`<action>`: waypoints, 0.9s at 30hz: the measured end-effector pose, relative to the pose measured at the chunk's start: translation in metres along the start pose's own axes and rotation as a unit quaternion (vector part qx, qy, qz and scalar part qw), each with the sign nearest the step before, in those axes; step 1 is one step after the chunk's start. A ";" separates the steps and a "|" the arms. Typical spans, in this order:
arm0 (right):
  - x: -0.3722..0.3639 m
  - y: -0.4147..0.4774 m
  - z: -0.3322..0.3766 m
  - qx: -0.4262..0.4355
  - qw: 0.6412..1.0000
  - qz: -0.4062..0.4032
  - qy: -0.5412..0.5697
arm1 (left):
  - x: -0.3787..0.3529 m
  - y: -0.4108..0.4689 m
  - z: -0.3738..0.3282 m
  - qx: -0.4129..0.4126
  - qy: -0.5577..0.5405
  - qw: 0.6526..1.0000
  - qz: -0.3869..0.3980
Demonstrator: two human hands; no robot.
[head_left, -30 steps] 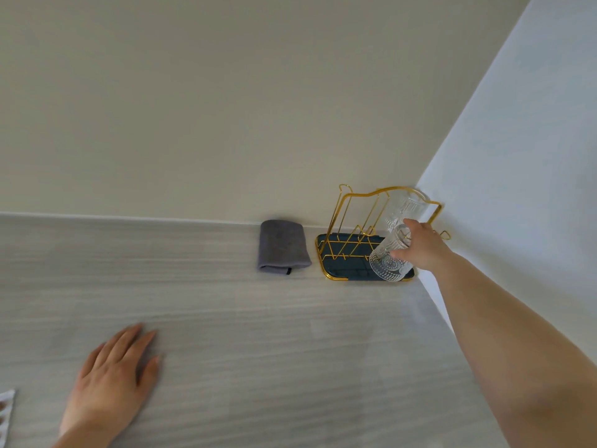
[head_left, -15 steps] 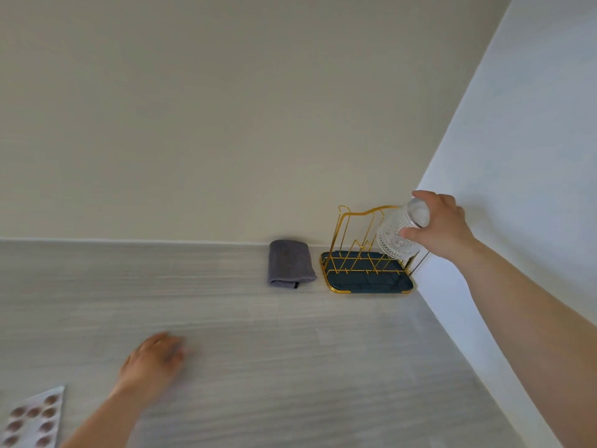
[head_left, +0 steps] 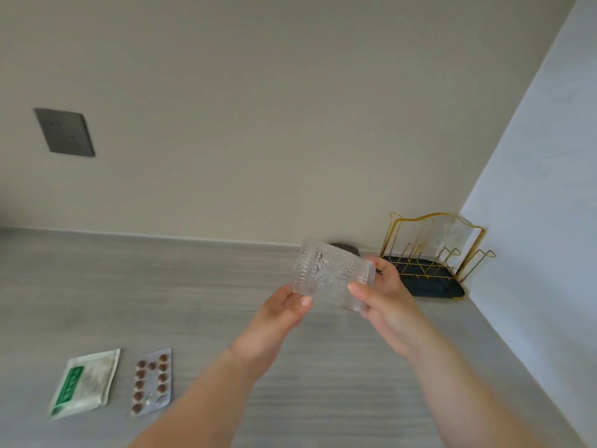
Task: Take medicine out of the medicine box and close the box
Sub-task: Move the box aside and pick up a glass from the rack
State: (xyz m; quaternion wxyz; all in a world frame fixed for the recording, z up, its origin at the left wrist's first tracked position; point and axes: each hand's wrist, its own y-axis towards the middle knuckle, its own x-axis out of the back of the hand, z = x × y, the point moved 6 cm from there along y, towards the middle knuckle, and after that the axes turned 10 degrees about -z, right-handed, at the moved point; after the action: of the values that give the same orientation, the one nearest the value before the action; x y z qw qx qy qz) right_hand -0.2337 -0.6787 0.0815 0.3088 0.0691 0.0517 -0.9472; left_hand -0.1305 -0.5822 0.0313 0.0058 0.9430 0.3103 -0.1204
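Nearest to us, toward the front left corner of the grey wood-grain surface (head_left: 97, 286), lie the task's things: a white and green sachet (head_left: 84, 383) and, just beside it on its right, a foil blister sheet (head_left: 151, 381) of brown tablets, both flat and apart from our hands. The medicine box itself is not in view, so we cannot say whether it is shut. We judge the sachet light and limp, best pinched at an edge; the blister sheet is thin, stiff enough to lift by a corner, and likely to slide on the smooth top. Farther in, over the middle of the surface, we hold a clear patterned glass (head_left: 332, 276) on its side in the air between both hands. Our left hand (head_left: 281, 313) has its fingers curled loosely on the left end of the glass, and our right hand (head_left: 382, 297) has thumb and fingers closed around the other end. The glass looks hard, slick and breakable, so a grip around the ribbed wall suits it. Beyond it, a dark cloth (head_left: 347, 248) peeks out near the back edge, and a gold wire rack (head_left: 433, 250) on a dark tray sits in the back right corner with another glass in it. A plain beige wall with a grey socket plate (head_left: 64, 132) rises behind, and a paler wall closes the right side.
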 end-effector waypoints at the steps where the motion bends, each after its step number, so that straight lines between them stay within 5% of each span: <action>1: -0.011 -0.002 -0.009 -0.005 1.000 0.011 -0.016 | 0.013 -0.002 -0.001 -0.002 -0.008 1.000 -0.018; 7: -0.085 -0.014 -0.064 -0.008 0.965 0.095 -0.244 | 0.093 -0.008 -0.016 0.002 0.025 0.998 -0.054; 12: -0.144 -0.015 -0.088 0.002 0.954 0.151 -0.259 | 0.143 -0.009 -0.024 -0.029 0.106 0.993 -0.042; 19: -0.162 -0.022 -0.130 0.020 0.951 0.038 -0.307 | 0.175 -0.012 0.007 -0.045 0.208 0.977 -0.001; 22: -0.153 -0.025 -0.147 0.006 0.961 -0.025 -0.276 | 0.187 -0.011 0.023 -0.065 0.330 0.942 0.003; 27: -0.136 -0.029 -0.171 -0.006 0.958 -0.095 -0.271 | 0.216 -0.032 0.061 -0.107 0.585 0.804 -0.002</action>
State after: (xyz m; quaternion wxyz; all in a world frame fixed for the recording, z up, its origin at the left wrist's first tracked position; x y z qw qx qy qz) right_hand -0.1249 -0.5529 -0.0628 0.2200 -0.1975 -0.0214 -0.9551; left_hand 0.0052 -0.4357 -0.0760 -0.0759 0.8275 0.2674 0.4878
